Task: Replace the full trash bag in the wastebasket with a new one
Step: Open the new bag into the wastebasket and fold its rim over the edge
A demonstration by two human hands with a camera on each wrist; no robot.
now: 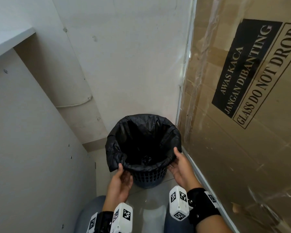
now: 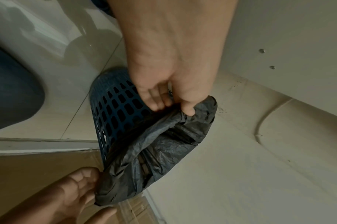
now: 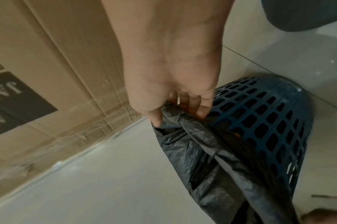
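A dark blue lattice wastebasket [image 1: 149,176] stands on the floor in a corner. A black trash bag [image 1: 141,132] lines it, its edge folded over the rim. My left hand [image 1: 123,172] pinches the bag's folded edge at the near left of the rim, thumb on top, fingers beneath [image 2: 158,104]. My right hand [image 1: 176,160] pinches the bag's edge at the near right, thumb above and fingers under the fold [image 3: 200,112]. The bag's inside looks dark and almost empty, with a small crumpled bit at the bottom [image 1: 147,159].
A big cardboard box [image 1: 242,98] marked "GLASS DO NOT DROP" stands close on the right of the basket. A white wall [image 1: 124,64] lies behind, a pale cabinet panel [image 1: 32,140] to the left. My knees [image 1: 89,212] are near on the tiled floor.
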